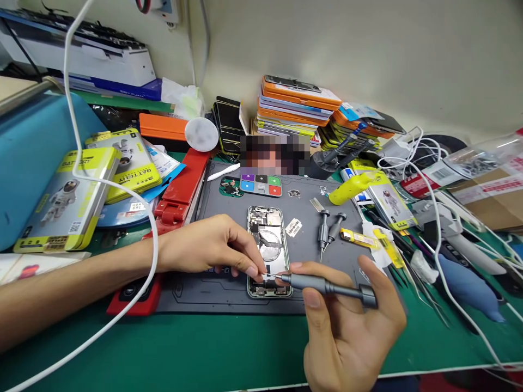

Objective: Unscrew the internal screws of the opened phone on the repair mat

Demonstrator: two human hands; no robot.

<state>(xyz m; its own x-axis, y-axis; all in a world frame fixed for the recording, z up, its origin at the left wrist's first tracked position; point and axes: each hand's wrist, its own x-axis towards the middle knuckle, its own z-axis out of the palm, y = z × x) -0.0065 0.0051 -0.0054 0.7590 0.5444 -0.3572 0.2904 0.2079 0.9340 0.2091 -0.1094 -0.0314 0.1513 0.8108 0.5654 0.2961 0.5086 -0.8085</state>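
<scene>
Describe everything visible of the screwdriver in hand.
The screwdriver is dark grey and metallic-looking, with a thin, shiny shaft and a wider end cap. It lies nearly level, its tip pointing left over the opened phone. The right hand holds its body; the left hand is at its tip, contact unclear.

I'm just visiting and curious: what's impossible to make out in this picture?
Head view: whether the left hand pinches a tiny part at the screwdriver tip; its grip covers the spot.
Head view: part of the opened phone's left edge, behind that hand.
Head view: what the pixelated patch masks.
Head view: the right hand's forearm, beyond the bottom edge.
</scene>
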